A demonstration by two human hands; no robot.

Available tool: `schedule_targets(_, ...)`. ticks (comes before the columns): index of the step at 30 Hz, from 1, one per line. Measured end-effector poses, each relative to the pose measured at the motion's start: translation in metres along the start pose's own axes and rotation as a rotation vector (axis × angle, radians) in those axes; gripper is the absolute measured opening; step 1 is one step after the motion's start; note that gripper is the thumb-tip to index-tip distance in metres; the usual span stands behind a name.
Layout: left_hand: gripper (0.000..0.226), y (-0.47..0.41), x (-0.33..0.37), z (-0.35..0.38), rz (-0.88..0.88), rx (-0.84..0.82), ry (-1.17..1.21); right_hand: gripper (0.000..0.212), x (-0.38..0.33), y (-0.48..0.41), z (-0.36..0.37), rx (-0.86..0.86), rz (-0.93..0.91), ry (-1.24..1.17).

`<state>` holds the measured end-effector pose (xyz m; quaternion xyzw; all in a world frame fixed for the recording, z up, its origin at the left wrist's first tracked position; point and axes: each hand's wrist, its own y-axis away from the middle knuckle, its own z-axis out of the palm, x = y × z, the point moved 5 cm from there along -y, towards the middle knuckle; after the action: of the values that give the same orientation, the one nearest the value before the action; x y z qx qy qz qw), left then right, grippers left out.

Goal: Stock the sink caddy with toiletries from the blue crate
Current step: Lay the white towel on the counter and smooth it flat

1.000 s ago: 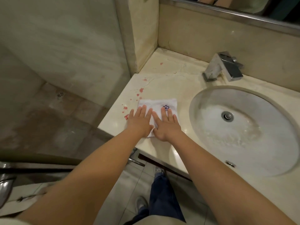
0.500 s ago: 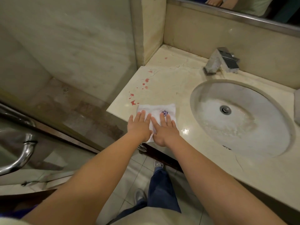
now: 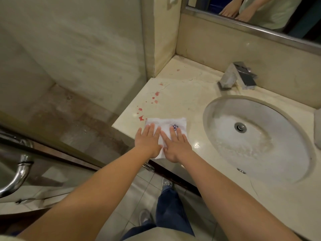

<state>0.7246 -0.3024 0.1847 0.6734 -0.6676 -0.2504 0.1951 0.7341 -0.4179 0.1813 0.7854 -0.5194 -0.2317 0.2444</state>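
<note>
Pressing the folded white cloth [image 3: 165, 121] flat on the desk [image 3: 184, 101], left hand [image 3: 148, 141] and right hand [image 3: 175, 145] spread, fingers straight, gripping nothing. Smooth outward evenly, avoiding the red spots [image 3: 155, 98] just beyond. Nowhere in view: sink caddy, blue crate, toiletries.

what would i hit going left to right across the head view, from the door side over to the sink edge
chrome door handle → left hand → right hand → sink basin → grey object at the right edge. Both hands lie flat on a white cloth, which spans them.
</note>
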Motion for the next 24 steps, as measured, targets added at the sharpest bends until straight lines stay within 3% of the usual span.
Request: schedule_targets(24,0.07,-0.167,-0.022,-0.127,-0.003,-0.009,0.068,0.066,0.056,-0.148,-0.137,0.065,-0.002,-0.02)
